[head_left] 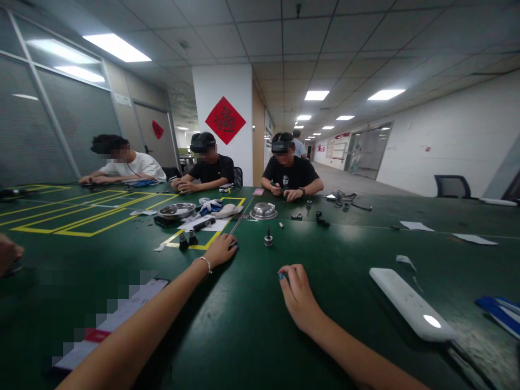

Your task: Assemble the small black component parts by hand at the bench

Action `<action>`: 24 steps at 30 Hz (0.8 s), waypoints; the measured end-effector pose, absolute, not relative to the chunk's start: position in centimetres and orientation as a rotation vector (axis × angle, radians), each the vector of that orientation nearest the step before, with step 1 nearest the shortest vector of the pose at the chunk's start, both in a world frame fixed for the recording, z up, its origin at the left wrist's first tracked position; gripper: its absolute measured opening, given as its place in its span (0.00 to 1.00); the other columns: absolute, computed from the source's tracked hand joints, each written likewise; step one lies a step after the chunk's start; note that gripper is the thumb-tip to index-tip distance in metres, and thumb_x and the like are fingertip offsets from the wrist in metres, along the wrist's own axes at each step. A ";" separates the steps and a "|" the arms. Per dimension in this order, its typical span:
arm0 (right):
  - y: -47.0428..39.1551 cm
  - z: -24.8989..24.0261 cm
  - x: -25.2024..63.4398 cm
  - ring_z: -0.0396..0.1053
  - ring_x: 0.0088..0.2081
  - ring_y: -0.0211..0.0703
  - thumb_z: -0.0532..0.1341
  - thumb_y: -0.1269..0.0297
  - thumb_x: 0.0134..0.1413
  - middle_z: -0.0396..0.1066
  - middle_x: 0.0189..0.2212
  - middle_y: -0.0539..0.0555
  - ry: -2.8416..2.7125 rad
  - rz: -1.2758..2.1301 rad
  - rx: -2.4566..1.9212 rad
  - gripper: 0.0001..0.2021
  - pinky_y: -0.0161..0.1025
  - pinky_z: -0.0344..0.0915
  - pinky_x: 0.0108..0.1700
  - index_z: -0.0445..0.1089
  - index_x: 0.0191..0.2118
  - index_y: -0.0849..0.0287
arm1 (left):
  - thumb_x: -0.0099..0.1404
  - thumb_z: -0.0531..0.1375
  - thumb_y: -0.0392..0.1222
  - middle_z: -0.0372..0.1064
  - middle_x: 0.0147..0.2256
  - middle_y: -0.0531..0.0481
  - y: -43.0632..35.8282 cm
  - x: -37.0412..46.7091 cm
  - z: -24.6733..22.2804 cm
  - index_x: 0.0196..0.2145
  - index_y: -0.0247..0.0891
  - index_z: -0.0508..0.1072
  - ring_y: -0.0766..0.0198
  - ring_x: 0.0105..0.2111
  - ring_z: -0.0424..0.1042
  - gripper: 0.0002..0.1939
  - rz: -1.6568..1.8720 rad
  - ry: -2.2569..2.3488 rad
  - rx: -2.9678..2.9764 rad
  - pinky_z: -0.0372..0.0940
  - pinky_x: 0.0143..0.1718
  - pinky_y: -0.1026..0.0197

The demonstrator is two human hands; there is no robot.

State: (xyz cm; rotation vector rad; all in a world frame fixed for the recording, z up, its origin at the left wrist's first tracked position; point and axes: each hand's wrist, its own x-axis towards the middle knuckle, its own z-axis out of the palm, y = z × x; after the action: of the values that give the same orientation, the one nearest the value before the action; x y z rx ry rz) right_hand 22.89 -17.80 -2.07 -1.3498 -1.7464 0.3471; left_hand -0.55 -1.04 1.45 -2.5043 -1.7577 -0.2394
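Observation:
My left hand (221, 250), with a bracelet at the wrist, reaches forward over the green table. Its fingers are bent down around a small dark thing that I cannot make out. Nearer to me, my right hand (299, 297) is curled, with thumb and fingertips close together. A small blue spot shows at the thumb tip; whether it is a nail or a held piece I cannot tell. Beyond and between the hands stands a round metal part with an upright stem (268, 238). Two dark cone-shaped pieces (187, 240) stand left of my left hand.
An upturned steel bowl (264, 211) and a steel dish (177, 209) lie farther back, with gloves (229, 210) between. A white power strip (410, 303) is at the right. A phone-like white panel (117, 314) lies under my left forearm. Several people sit across the table.

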 end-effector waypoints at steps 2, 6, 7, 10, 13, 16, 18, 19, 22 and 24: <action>-17.8 -2.1 22.8 0.60 0.45 0.49 0.50 0.68 0.59 0.57 0.42 0.58 -1.758 0.313 -1.370 0.09 0.47 0.61 0.47 0.63 0.44 0.58 | 0.63 0.51 0.52 0.61 0.53 0.43 -2.1 0.2 1.6 0.51 0.43 0.65 0.49 0.53 0.59 0.21 -0.212 -1.716 -2.601 0.56 0.51 0.46; -18.1 -1.8 22.6 0.60 0.46 0.51 0.54 0.72 0.55 0.57 0.42 0.59 -1.794 0.278 -1.447 0.11 0.48 0.62 0.48 0.65 0.44 0.59 | 0.62 0.51 0.54 0.59 0.55 0.43 -4.6 1.8 1.7 0.53 0.43 0.63 0.49 0.56 0.55 0.24 -0.185 -1.642 -2.740 0.54 0.53 0.45; -18.1 -1.7 22.6 0.60 0.46 0.51 0.54 0.72 0.55 0.57 0.42 0.59 -1.802 0.269 -1.462 0.11 0.48 0.62 0.48 0.65 0.45 0.60 | 0.62 0.51 0.53 0.59 0.56 0.44 -5.5 2.3 1.7 0.54 0.43 0.62 0.51 0.57 0.55 0.24 -0.199 -1.613 -2.780 0.53 0.55 0.46; -18.2 -1.7 22.4 0.59 0.47 0.52 0.54 0.72 0.55 0.57 0.44 0.60 -1.820 0.218 -1.497 0.14 0.48 0.61 0.49 0.64 0.48 0.61 | 0.61 0.54 0.48 0.55 0.58 0.43 -8.8 4.2 1.5 0.58 0.41 0.57 0.50 0.59 0.51 0.28 -0.325 -1.501 -2.970 0.49 0.58 0.44; -18.1 -2.0 22.4 0.58 0.48 0.53 0.53 0.73 0.54 0.57 0.46 0.63 -1.841 0.128 -1.537 0.18 0.48 0.59 0.51 0.62 0.52 0.65 | 0.58 0.55 0.43 0.46 0.62 0.42 -12.6 6.1 1.4 0.62 0.39 0.47 0.50 0.62 0.44 0.36 -0.451 -1.293 -3.224 0.43 0.61 0.43; -17.9 -2.3 22.4 0.57 0.50 0.54 0.53 0.74 0.52 0.58 0.48 0.65 -1.909 0.076 -1.569 0.23 0.48 0.57 0.53 0.59 0.55 0.69 | 0.55 0.55 0.37 0.38 0.64 0.45 -15.5 7.2 1.2 0.63 0.40 0.41 0.51 0.64 0.38 0.41 -0.566 -1.076 -3.384 0.42 0.62 0.44; -17.8 -2.4 22.5 0.56 0.51 0.54 0.53 0.74 0.52 0.58 0.50 0.64 -1.976 0.072 -1.578 0.24 0.48 0.56 0.53 0.58 0.57 0.70 | 0.54 0.55 0.34 0.36 0.65 0.45 -16.4 7.4 1.1 0.64 0.39 0.39 0.51 0.64 0.36 0.43 -0.643 -1.058 -3.413 0.41 0.62 0.44; -17.8 -2.4 22.6 0.56 0.51 0.54 0.52 0.75 0.52 0.59 0.50 0.64 -2.005 0.070 -1.584 0.24 0.47 0.55 0.54 0.58 0.57 0.70 | 0.53 0.54 0.33 0.36 0.65 0.45 -16.6 7.3 1.0 0.63 0.39 0.39 0.52 0.64 0.35 0.43 -0.679 -1.087 -3.409 0.41 0.62 0.44; -17.9 -2.0 22.6 0.57 0.51 0.52 0.52 0.75 0.53 0.62 0.49 0.61 -2.068 0.064 -1.606 0.22 0.46 0.55 0.53 0.61 0.56 0.68 | 0.53 0.53 0.31 0.36 0.65 0.43 -16.5 6.7 1.1 0.63 0.37 0.38 0.54 0.64 0.37 0.42 -0.767 -1.240 -3.354 0.40 0.63 0.46; -18.1 -1.7 22.5 0.58 0.50 0.51 0.53 0.73 0.55 0.63 0.48 0.59 -2.085 0.063 -1.615 0.19 0.45 0.56 0.52 0.65 0.53 0.65 | 0.54 0.52 0.31 0.38 0.64 0.41 -16.0 6.2 1.3 0.63 0.35 0.37 0.55 0.63 0.40 0.42 -0.810 -1.365 -3.303 0.41 0.63 0.48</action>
State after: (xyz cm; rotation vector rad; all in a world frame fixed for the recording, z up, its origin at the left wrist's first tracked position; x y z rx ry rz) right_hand 22.53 -18.15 -1.71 -1.6146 -2.0849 0.0630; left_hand 6.22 -16.03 1.28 -3.3030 -1.3653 -0.8097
